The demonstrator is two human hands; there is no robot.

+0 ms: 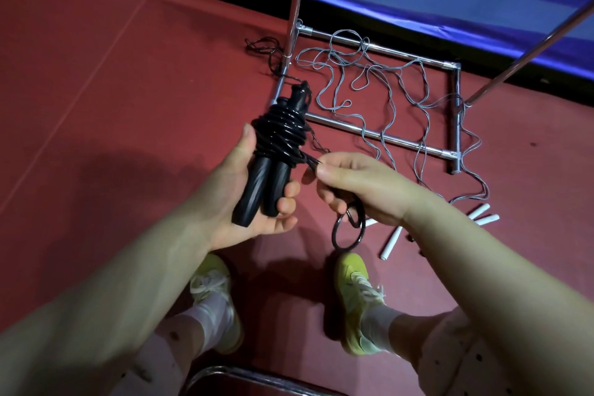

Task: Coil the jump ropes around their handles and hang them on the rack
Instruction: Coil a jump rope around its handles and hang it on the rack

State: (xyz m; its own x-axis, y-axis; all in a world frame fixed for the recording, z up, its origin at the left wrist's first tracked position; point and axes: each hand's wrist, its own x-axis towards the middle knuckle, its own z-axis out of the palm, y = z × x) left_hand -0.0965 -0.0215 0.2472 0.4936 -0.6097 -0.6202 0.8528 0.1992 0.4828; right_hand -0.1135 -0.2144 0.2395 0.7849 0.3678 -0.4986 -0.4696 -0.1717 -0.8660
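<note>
Left hand (pixel 254 196): we grip the black handles (pixel 260 193), rope coiled above.
Right hand (pixel 356 185): we pinch the black rope (pixel 310 160) end beside it.

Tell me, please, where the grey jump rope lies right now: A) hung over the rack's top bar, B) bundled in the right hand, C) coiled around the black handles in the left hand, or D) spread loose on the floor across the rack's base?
D: the grey jump rope sprawls in loose loops on the red floor over the rack's base, its white handles lying nearby.
</note>
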